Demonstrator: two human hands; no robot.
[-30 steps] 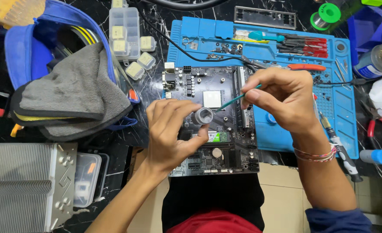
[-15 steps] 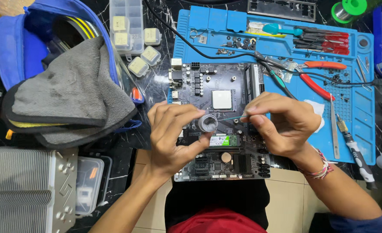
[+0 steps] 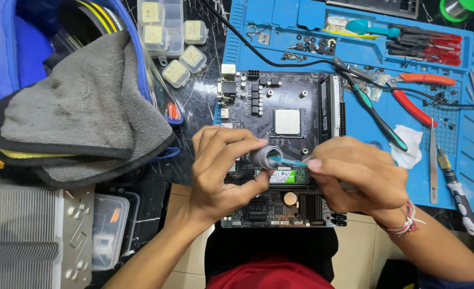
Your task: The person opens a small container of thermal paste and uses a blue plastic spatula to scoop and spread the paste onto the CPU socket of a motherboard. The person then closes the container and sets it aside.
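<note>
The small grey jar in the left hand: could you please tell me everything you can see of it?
The jar is small, round and grey, probably plastic, with no lid on. It is tipped on its side, with the open mouth facing the right hand. The left hand pinches it, fingers over the top and thumb beneath, above the motherboard, just below the square processor. A thin light-blue spatula, held by the right hand, pokes its tip into the mouth. The contents cannot be made out.
</note>
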